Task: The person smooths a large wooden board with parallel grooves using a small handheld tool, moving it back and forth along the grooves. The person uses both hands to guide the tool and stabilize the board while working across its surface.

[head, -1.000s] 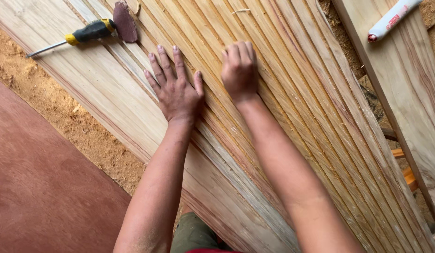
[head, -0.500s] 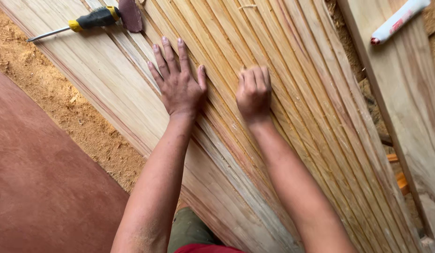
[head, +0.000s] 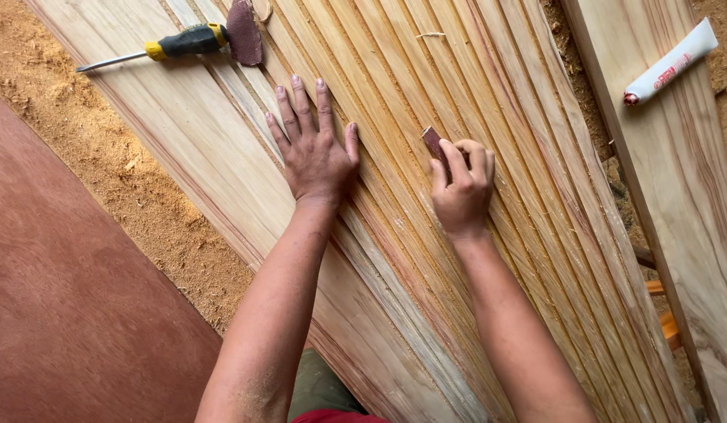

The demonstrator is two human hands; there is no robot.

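I see my left hand (head: 315, 153) flat, open on the grooved board (head: 426, 258) to steady it; right hand (head: 461, 192) pinches folded sandpaper (head: 434, 142) into a groove

Sawdust (head: 105, 164) lies thick in a pale band along the left, spilling onto a smooth reddish-brown sheet of board (head: 66, 313) at the lower left. To the right a second plank (head: 692, 196) of light wood runs alongside, with dark, crumbly ground (head: 594, 168) showing in the gap. Soft, even daylight falls throughout.
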